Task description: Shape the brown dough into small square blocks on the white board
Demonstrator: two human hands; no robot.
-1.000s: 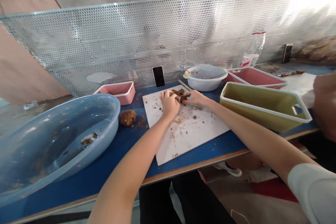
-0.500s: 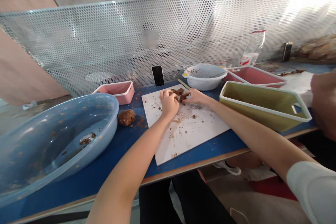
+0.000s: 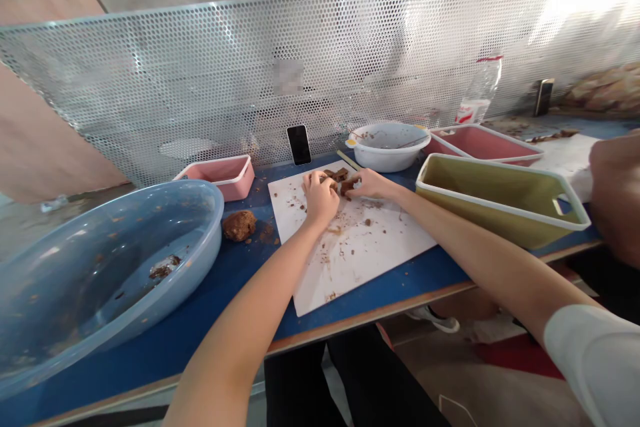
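One white board (image 3: 360, 273) lies mid-counter (image 3: 240, 293), its nearest corner just short of the near edge, crumbs scattered over it. Blue basin (image 3: 206, 260) bulks up to its left, also reaching toward the near edge; olive bin (image 3: 520, 230) to its right, by the same edge. Brown lump (image 3: 239, 225) between basin and board, touched by neither hand. Further in, over the board's far part: left hand (image 3: 321, 199) bent over the brown pieces (image 3: 341, 175), its grip partly hidden, can't tell if clamped; right hand (image 3: 369, 184) just beside, grip looks closed on a brown piece (image 3: 350, 185) at its fingertips. Change over the last second: next to none. View drifts slightly, both hands stay put, pieces sit the same. Read: fine close handling, no visible progress in this window; lump looks untouched by the work so far. Toward the counter's far edge: pink box (image 3: 240, 185) left, phone (image 3: 299, 145) upright, stick (image 3: 349, 160) and white bowl (image 3: 390, 159) to the right, mesh screen (image 3: 200, 80) behind.
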